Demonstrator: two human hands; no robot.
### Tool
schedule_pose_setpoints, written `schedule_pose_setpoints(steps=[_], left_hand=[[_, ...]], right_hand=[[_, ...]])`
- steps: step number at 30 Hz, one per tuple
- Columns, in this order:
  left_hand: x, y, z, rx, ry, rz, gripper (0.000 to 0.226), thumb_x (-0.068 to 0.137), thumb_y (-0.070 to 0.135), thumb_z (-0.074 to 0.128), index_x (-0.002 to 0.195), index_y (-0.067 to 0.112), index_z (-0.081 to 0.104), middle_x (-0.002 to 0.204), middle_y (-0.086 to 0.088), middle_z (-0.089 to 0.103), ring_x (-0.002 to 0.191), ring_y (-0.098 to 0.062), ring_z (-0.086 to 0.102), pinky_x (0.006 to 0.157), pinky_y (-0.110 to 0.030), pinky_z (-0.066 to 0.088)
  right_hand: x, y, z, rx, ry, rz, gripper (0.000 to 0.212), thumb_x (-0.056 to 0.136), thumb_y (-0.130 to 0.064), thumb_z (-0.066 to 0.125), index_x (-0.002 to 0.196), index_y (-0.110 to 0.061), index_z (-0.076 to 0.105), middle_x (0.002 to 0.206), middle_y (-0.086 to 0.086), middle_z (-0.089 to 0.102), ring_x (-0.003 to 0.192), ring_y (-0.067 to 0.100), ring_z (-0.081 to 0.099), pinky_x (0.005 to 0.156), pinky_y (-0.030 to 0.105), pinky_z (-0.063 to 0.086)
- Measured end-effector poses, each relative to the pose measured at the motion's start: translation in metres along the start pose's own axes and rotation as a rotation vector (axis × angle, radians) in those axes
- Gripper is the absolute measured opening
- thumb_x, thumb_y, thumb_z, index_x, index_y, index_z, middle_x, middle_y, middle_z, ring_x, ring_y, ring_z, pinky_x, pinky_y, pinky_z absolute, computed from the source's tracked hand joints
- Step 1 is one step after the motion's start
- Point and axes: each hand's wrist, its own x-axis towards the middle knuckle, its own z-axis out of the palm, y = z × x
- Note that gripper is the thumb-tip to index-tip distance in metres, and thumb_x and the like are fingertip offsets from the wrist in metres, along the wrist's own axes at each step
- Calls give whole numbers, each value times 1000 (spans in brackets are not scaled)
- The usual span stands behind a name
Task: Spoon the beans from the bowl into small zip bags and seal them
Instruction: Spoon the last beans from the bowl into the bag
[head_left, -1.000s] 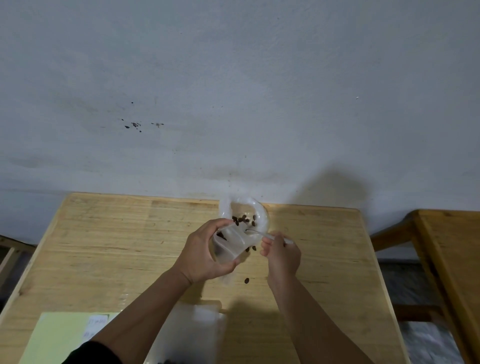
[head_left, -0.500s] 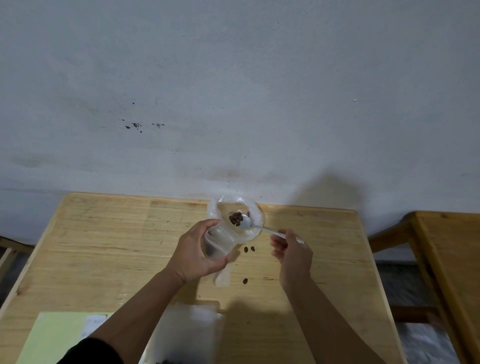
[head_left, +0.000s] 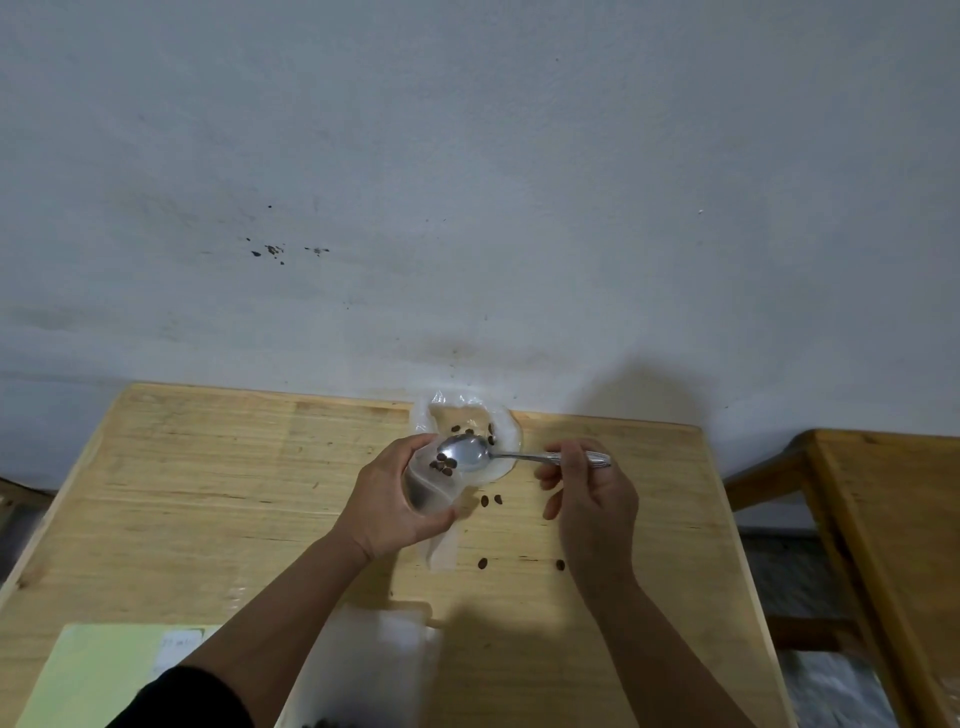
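Beans slide off the metal spoon into a clear zip bag gripped by the left hand. Right hand fingers pinch the spoon's handle near the desk's far edge.

Dim, flat, cool light is seen throughout. A soft shadow is cast on the wall right of centre, and darker arm shadows on the table at lower centre. Table edges are bowed by wide-angle distortion. The bottom of the frame is slightly blurred; no glare is seen
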Motion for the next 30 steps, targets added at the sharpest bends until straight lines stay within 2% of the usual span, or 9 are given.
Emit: schedule_pose_setpoints(steps=[4,9,12,15,17,20,24,28,30], left_hand=[[-2,2,1,-25,12,3,97,47,66,71,131,25,44,121,13,50,110,-7,51,93,-21,44],[-3,3,3,-16,22,24,94,49,63,72,131,28,43,122,13,51,109,-4,50,89,-13,40],[-4,4,4,-12,23,58,90,51,60,74,130,28,44,123,12,52,110,-5,51,90,-13,41],[-6,6,6,-10,24,101,87,52,58,74,128,30,44,125,12,52,112,-4,51,94,-15,41],[-6,8,7,-12,32,126,84,53,57,74,127,32,43,125,13,51,113,-3,50,96,-18,42],[-7,9,7,-10,44,159,81,55,55,75,126,33,42,124,14,51,113,-1,51,96,-20,44],[-10,8,5,-29,75,198,78,56,51,77,125,32,45,124,18,51,113,2,51,96,-20,46],[-13,4,4,-57,123,203,75,57,45,78,124,32,46,124,19,52,113,2,52,95,-19,47],[-14,3,4,-58,137,202,74,57,45,78,124,31,47,123,20,51,113,2,52,95,-19,47]], right_hand=[[3,12,1,12,181,31,24,97,-13,42,88,-9,63,62,5,60,47,7,53,39,20,43],[3,37,11,-274,133,91,23,96,-14,42,87,-12,62,62,-5,62,56,19,61,60,39,55],[6,39,16,-341,122,162,25,96,-15,40,77,-18,56,64,-6,63,61,23,64,68,38,54],[7,37,23,-345,147,193,34,94,-13,38,63,-23,48,65,0,65,62,26,65,68,37,54],[10,40,30,-337,178,250,34,93,-12,37,64,-18,53,65,3,66,61,26,65,64,37,54],[17,45,36,-189,278,491,29,92,-9,37,78,-3,62,63,3,66,51,17,62,47,24,47],[23,41,40,94,415,735,22,91,-5,42,76,-3,58,61,6,62,50,15,59,48,23,48],[24,37,41,277,485,867,23,91,-3,45,72,-3,57,59,6,59,47,10,56,36,15,43],[21,36,44,328,471,854,18,91,-1,44,82,0,60,63,8,60,51,14,58,43,17,47]])
